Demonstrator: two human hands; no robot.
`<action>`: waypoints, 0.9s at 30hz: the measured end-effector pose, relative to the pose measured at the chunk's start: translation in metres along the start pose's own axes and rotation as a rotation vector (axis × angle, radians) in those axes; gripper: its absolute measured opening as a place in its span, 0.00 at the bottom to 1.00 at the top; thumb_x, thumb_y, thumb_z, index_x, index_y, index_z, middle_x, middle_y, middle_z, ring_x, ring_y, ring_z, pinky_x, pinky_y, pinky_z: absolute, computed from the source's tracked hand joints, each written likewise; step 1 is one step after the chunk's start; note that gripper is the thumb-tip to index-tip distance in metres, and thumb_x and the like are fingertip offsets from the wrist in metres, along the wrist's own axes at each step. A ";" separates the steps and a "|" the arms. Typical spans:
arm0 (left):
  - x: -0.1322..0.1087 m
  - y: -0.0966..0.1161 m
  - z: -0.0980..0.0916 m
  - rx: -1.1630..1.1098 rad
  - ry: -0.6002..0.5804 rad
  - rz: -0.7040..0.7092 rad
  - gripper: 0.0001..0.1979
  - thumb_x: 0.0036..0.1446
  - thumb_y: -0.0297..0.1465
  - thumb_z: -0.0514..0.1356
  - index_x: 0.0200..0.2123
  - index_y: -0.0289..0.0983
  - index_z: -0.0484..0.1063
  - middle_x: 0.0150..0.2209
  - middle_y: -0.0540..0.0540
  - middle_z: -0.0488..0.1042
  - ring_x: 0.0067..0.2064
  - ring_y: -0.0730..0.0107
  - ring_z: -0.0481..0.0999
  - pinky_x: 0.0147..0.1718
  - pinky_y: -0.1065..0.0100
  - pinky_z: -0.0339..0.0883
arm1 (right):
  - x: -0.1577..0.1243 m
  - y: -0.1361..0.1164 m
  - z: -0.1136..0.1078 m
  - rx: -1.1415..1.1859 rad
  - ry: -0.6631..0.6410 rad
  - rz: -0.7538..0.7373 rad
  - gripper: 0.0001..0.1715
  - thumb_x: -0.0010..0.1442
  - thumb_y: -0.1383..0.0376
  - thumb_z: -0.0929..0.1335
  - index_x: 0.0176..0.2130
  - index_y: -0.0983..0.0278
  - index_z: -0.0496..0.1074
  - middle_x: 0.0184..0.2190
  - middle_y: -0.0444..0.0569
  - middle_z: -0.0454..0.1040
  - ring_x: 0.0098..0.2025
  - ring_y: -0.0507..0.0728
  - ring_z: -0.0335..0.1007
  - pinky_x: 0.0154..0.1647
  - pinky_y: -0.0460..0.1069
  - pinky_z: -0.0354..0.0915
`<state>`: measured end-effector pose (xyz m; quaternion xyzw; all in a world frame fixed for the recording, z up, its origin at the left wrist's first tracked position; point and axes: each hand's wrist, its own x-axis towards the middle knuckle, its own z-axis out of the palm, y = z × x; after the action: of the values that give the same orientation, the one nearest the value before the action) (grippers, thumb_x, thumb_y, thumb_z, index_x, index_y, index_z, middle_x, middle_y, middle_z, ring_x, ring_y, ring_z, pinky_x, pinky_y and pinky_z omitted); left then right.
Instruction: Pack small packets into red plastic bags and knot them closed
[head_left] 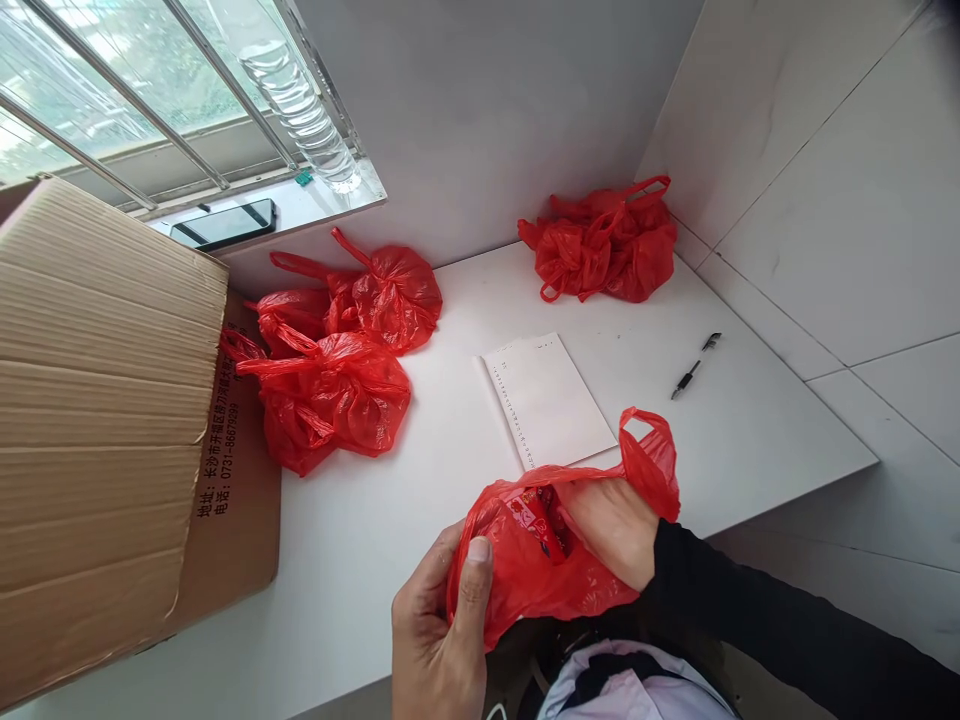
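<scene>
A person's left hand [444, 610] pinches the side of an open red plastic bag [536, 600], thumb outside, at the near edge of the worktop [450, 480]. The right hand [611, 525] reaches into the mouth from the opposite side, its fingers hidden; whether they grip anything, one cannot tell. Between the two, inside the bag, a red-and-pink packet [531, 515] lies just left of the right hand, the nearer one, its visible length slanting from far left toward near right. A bag handle [660, 460] loops beside the right wrist. Just beyond sits a notebook [551, 400], with a pen [696, 367] toward the worktop's right edge. Farther out, knotted red bags [341, 400] cluster by a cardboard box [112, 400] at the left end; more red bags [637, 255] fill the far right corner.
</scene>
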<state>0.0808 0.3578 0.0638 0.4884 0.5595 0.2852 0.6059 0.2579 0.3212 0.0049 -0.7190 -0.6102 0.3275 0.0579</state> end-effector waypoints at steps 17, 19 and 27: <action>0.006 -0.009 -0.024 0.080 -0.077 0.029 0.16 0.58 0.45 0.64 0.41 0.40 0.82 0.35 0.45 0.79 0.35 0.64 0.76 0.32 0.71 0.71 | -0.001 -0.004 0.017 -0.006 0.056 0.045 0.18 0.70 0.62 0.59 0.48 0.68 0.72 0.41 0.61 0.79 0.43 0.69 0.78 0.44 0.57 0.67; 0.006 -0.009 -0.026 0.096 -0.094 0.032 0.16 0.59 0.45 0.63 0.42 0.40 0.82 0.35 0.45 0.79 0.34 0.66 0.76 0.32 0.72 0.71 | 0.000 -0.004 0.021 0.038 0.065 0.054 0.17 0.67 0.62 0.62 0.48 0.69 0.73 0.43 0.62 0.79 0.47 0.70 0.76 0.47 0.58 0.66; -0.001 -0.005 -0.023 0.056 -0.120 0.021 0.14 0.58 0.43 0.64 0.40 0.41 0.82 0.34 0.46 0.79 0.34 0.66 0.75 0.30 0.73 0.68 | 0.001 -0.014 0.008 0.380 0.056 0.069 0.12 0.69 0.63 0.62 0.40 0.64 0.73 0.33 0.46 0.81 0.36 0.54 0.79 0.38 0.46 0.68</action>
<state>0.0573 0.3613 0.0622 0.5274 0.5247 0.2461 0.6213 0.2423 0.3235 0.0048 -0.7246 -0.5104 0.4185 0.1982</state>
